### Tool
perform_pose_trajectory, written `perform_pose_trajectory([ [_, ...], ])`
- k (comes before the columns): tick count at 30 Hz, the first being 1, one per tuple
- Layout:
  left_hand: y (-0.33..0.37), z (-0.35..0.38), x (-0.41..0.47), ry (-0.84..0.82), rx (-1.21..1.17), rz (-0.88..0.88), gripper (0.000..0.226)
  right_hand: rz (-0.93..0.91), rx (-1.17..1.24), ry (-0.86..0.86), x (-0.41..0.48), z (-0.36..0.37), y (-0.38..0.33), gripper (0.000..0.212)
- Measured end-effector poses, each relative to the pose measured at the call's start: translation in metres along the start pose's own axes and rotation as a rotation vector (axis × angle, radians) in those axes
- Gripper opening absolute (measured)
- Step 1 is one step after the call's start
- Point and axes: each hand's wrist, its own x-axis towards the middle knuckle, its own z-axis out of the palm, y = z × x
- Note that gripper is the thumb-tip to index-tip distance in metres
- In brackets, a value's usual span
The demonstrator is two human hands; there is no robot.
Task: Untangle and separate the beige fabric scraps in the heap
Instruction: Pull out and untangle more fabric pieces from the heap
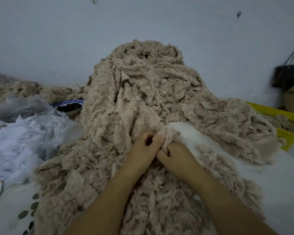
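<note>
While gripping one fluffy beige scrap (pixel 167 135) at the foot of the pile, shows little of the job done. Towers at 12 o'clock from the hands as a tall heap of shaggy beige fabric scraps (pixel 143 82), matted, with fuzzy strips and flat backing pieces twisted through each other. Spills toward 6 o'clock as well, under and around both forearms, and out to 3 o'clock across the white tabletop (pixel 270 180). Judging by that bulk, leaves nearly everything to untangle. Possibly counts as sorted work: a lower mound of similar beige fluff (pixel 15 89) at 10 o'clock, plus more beige pieces in the yellow plastic crate (pixel 286 114) at 3 o'clock; cannot tell from this view.

Pinches the scrap's near edge with the left hand (pixel 143 147), fingers curled and thumb closed against them. Digs into the same clump with the right hand (pixel 176 156), fingers curled round the fluff. Sets both hands just beside each other, seemingly touching at the thumbs, with the scrap rising at 12 o'clock from the knuckles and joined to the heap above. Looks like the start of a pull-apart, nothing freed so far.

Elsewhere: crumpled clear plastic sheeting (pixel 24 133) at 9 o'clock, a blue-rimmed bowl of dark contents (pixel 69 107) between it and the heap.
</note>
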Motion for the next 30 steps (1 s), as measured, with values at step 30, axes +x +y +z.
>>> perform_pose_trajectory([
  [30, 0.005, -0.023, 0.000, -0.283, -1.112, -0.138, 0.038, -0.046, -0.075, 0.210, 0.003, 0.000, -0.004, 0.072],
])
